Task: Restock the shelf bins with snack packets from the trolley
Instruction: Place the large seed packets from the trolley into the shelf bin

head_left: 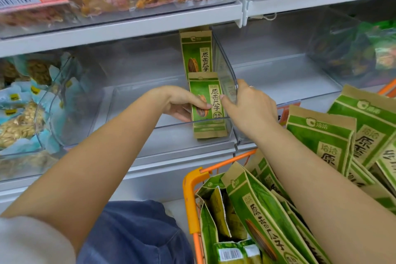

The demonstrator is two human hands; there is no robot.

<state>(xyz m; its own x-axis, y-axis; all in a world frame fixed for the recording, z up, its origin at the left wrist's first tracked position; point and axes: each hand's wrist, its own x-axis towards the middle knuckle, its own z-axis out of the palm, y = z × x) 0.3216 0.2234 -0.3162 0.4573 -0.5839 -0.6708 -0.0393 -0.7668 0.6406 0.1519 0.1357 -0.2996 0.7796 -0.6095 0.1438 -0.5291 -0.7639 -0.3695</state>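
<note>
1. A clear bin (150, 100) sits on the middle shelf (120, 30); two green and tan seed packets stand upright along its right wall.
2. The front packet (209, 105) stands in the bin's front right corner, its foot behind the bin's clear front wall.
3. The rear packet (196, 51) stands directly behind it, toward the bin's back right corner, and reaches nearly to the shelf above.
4. The left hand (182, 103) holds the front packet: its grip is clamped on the packet's left edge, thumb across the printed face, fingers behind.
5. The right hand (246, 105) reaches over the bin's right wall, thumb tip touching the packet's right edge; whether its fingers curl round the wall, I cannot tell.
6. The orange trolley (190, 195) stands at lower right, packed with more green packets (257, 210) lying at angles.
7. The bin at left (49, 96) holds pale blue snack packets.
</note>
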